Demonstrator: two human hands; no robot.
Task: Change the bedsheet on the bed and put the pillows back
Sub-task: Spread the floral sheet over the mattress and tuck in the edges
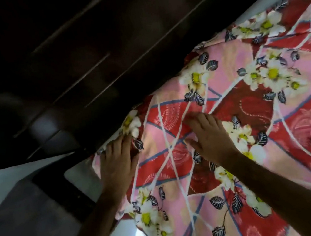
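Red, pink and white floral cloth, the bedsheet (231,127), is lying spread over the bed and filling the right and lower part of the head view, its surface creased near the corner. The left hand (117,162) is resting at the sheet's corner edge, beside the dark wooden headboard (83,58); its fingers are lying nearly straight on the cloth and pointing toward the headboard, and whether the fingertips are tucking under the edge cannot be told. The right hand (210,136) is pressing flat on the sheet further in from the corner, fingers spread and extended, thumb apart, holding nothing. Both forearms are reaching in from the bottom of the view. White bedding (157,0) is showing beyond the sheet's far edge at the upper right. A dark bedside cabinet (26,224) is standing at the lower left, beside the bed corner.
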